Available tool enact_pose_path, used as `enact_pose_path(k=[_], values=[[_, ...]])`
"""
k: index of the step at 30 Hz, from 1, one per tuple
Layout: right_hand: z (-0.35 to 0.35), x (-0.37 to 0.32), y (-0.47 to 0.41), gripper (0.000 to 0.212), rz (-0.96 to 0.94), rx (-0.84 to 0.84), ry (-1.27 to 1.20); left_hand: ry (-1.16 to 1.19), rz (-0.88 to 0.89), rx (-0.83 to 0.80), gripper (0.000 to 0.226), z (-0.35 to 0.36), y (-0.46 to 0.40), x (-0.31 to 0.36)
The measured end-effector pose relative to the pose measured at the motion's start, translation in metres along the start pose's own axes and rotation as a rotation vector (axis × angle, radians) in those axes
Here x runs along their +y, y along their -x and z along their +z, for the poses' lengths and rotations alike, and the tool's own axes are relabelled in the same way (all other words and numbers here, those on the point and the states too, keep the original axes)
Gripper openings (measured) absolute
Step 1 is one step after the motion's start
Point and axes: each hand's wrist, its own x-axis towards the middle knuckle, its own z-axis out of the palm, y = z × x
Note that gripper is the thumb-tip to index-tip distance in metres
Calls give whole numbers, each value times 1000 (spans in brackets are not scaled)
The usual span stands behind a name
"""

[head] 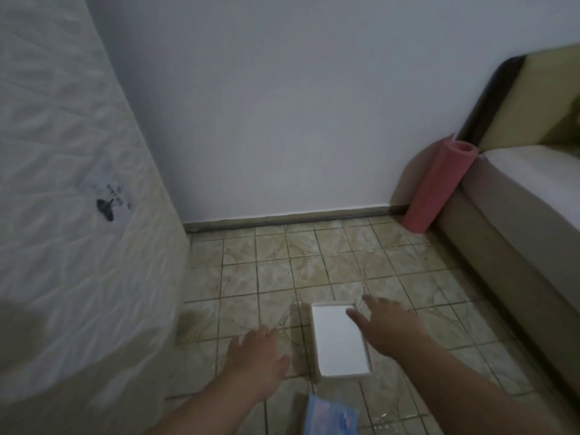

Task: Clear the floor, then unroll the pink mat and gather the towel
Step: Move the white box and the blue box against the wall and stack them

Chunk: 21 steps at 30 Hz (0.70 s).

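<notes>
A white flat box (pixel 339 340) lies on the tiled floor (pixel 282 265) in front of me. My right hand (pixel 381 321) hovers over its far right corner, fingers spread and holding nothing. My left hand (pixel 255 356) reaches out just left of the box, fingers apart, also holding nothing. The rolled pink mat (pixel 436 186) stands tilted in the far right corner, leaning against the bed. A blue and pink packet (pixel 329 416) lies on the floor at the bottom edge, just below the box. No towel is in view.
An upright white mattress (pixel 72 183) fills the left side. A bed (pixel 518 196) with a beige frame and dark headboard runs along the right. A plain white wall (pixel 282 105) closes the far end.
</notes>
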Motion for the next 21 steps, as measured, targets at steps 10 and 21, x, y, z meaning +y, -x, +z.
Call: enact_pose_path(k=[10, 21], values=[[-94, -22, -137, 70, 217, 147, -100, -305, 234, -203, 62, -57, -118, -28], [-65, -74, -168, 70, 651, 82, -369, -426, 615, -10, 54, -228, -301, -15]])
